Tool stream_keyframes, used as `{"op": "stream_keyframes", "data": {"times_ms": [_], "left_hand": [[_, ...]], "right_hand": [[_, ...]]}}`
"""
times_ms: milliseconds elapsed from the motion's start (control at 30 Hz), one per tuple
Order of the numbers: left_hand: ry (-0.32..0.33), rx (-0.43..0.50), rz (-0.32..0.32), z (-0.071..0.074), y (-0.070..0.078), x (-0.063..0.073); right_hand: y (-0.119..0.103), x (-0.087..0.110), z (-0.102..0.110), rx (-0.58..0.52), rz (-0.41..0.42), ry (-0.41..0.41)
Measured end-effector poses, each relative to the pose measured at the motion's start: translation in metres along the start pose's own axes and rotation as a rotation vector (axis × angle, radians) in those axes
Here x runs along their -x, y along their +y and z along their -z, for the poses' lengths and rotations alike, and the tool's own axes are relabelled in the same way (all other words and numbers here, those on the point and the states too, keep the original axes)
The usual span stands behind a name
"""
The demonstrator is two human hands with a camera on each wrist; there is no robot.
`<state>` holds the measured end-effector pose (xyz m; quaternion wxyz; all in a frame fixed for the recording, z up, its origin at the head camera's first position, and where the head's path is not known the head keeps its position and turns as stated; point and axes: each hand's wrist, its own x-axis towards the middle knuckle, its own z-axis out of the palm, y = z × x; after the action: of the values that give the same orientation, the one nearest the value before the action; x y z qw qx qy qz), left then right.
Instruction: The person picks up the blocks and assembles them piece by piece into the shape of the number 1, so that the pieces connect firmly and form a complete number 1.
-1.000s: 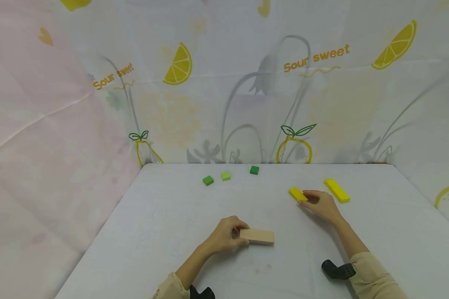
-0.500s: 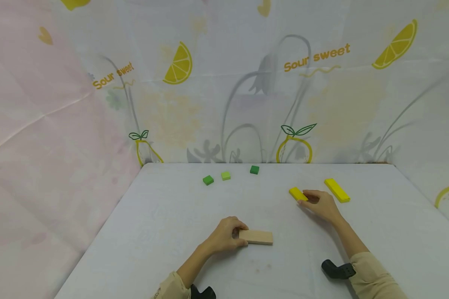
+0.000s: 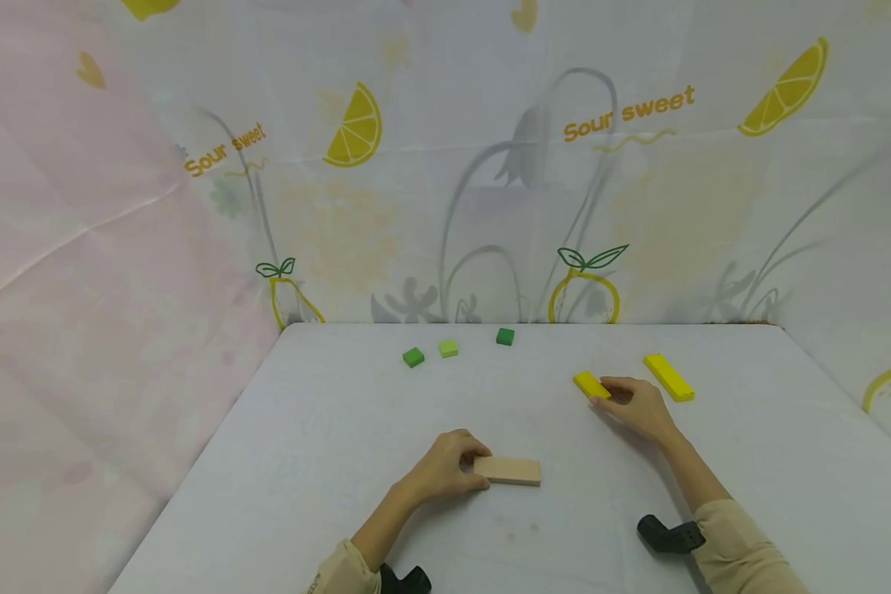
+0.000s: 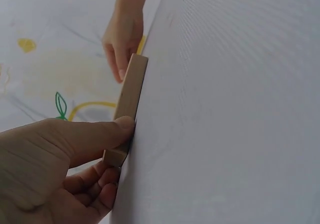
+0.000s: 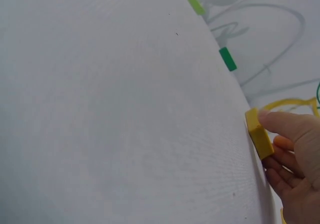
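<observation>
A plain wooden block (image 3: 512, 471) lies flat at the middle front of the white table. Its left end is pinched between the thumb and fingers of my left hand (image 3: 445, 467). In the left wrist view the thumb presses one side of the wooden block (image 4: 129, 94). Further back to the right, my right hand (image 3: 642, 410) pinches a short yellow block (image 3: 590, 384) on the table. The right wrist view shows the thumb at the near side of the yellow block (image 5: 259, 136), with the fingers partly hidden behind it.
A longer yellow block (image 3: 669, 378) lies to the right of my right hand. Near the back edge are a green block (image 3: 413, 357), a light green block (image 3: 449, 348) and a dark green block (image 3: 505, 337). A printed cloth (image 3: 445, 206) hangs behind the white table (image 3: 304, 462).
The wooden block has shifted slightly left and been lowered flat, still in my left hand. My right hand and the yellow block have stayed in place.
</observation>
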<state>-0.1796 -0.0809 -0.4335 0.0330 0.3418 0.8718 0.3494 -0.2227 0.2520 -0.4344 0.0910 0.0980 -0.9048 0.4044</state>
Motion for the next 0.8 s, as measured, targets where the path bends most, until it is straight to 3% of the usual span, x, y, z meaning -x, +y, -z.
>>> {"op": "stream_keyframes", "data": {"times_ms": [800], "left_hand": [[0.007,0.053,0.027,0.0023,-0.0079,0.0033]], "right_hand": [[0.0012,0.0008,-0.0015,0.035,0.006,-0.021]]}}
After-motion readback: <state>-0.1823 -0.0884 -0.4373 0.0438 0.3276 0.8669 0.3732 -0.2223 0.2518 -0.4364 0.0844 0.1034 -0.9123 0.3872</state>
